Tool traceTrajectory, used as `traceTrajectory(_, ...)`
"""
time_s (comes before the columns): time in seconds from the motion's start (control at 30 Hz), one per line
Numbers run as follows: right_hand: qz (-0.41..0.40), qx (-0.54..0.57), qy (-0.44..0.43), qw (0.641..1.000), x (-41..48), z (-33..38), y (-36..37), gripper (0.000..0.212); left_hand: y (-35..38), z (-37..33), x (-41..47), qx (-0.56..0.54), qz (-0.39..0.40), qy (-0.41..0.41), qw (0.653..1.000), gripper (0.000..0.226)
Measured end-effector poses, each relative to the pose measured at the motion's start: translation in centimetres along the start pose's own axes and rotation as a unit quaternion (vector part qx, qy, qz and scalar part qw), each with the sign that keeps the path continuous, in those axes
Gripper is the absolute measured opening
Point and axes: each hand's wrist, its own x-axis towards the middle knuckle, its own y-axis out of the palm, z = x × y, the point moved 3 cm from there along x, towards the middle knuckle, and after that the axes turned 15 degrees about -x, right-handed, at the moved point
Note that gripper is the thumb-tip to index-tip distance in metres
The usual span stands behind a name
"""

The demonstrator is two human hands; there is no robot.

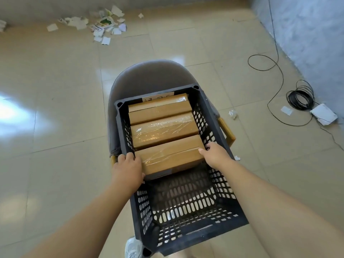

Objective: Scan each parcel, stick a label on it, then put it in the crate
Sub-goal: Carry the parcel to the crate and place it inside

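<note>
The nearest parcel (171,157) lies between the two hands inside the dark crate (120,118), just near of the other parcels (163,127) lined up toward the far wall. The left hand (128,168) grips its left end with curled fingers. The right hand (216,154) grips its right end, thumb on top. The crate rests on a grey chair (149,77).

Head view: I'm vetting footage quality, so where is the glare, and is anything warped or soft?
In the head view, bright glare washes out the floor tiles at left; clear tape on the parcels glints; the wide lens splays the crate walls and curves tile lines; the paper scraps by the far wall look soft.
</note>
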Motion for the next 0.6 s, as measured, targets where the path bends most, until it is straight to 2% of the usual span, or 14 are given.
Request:
traceTrajectory(0.13,-0.037,-0.024,-0.014,0.999,-3.7,0.2,-1.7,0.041,-1.3,0.0,-1.0,-0.005,0.016,0.030,0.999,0.047)
traceTrajectory(0.3,-0.066,-0.064,-0.020,0.996,-10.0,-0.2,-2.0,0.038,-3.7,-0.1,-2.9,-0.012,0.022,0.100,0.995,0.038)
traceTrajectory(0.6,-0.076,-0.099,0.056,0.991,-24.0,-2.9,5.3,0.034,-6.3,-1.5,-9.4,0.039,0.054,0.262,0.963,0.035)
